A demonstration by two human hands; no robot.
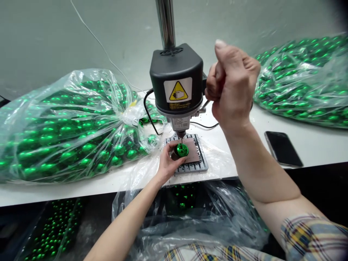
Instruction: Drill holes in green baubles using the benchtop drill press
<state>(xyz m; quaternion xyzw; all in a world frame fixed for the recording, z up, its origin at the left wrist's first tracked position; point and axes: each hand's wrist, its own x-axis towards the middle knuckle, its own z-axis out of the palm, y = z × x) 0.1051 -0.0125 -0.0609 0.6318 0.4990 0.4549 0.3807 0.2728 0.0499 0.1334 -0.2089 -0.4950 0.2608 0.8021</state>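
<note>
My left hand pinches a shiny green ball between thumb and fingers. The ball rests on a pinkish-brown board on the slotted metal base of a small drill press. The drill bit comes down to the top of the ball; whether it is inside cannot be made out. Raised at the right side of the drill head, my right hand is closed in a fist around the feed lever, whose grip is mostly hidden by the fingers.
A knotted clear bag of green balls lies left, another bag right. A phone lies near the table's front edge. Below that edge hangs an open plastic bag with green balls inside. Dark shavings speckle the base.
</note>
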